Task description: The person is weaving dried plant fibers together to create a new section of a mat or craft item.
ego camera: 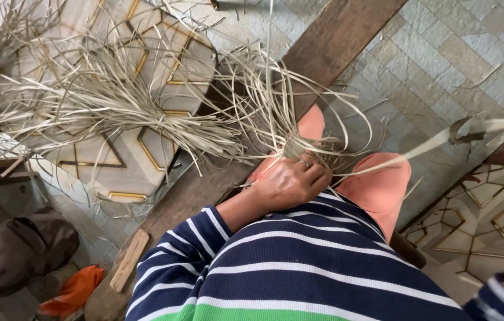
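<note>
My left hand (290, 181) is closed around a bunch of dry, pale straw-like strips (275, 113) that fan out upward from my fist. A ring shows on one finger. The fist rests above my knees, which are covered in salmon-pink cloth (380, 187). My sleeve and top are navy with white stripes and a green band. A thin pale strip (418, 148) runs from the fist to the right toward a blurred object at the right edge. My right hand is out of view; only a bit of striped sleeve (501, 297) shows at the bottom right corner.
A large loose pile of the same dry strips (103, 101) lies on a patterned round surface (151, 148) at the left. A long wooden plank (323, 47) runs diagonally beneath me. A dark bag (14, 249), orange cloth (73, 291) and a wood piece (128, 260) lie at bottom left.
</note>
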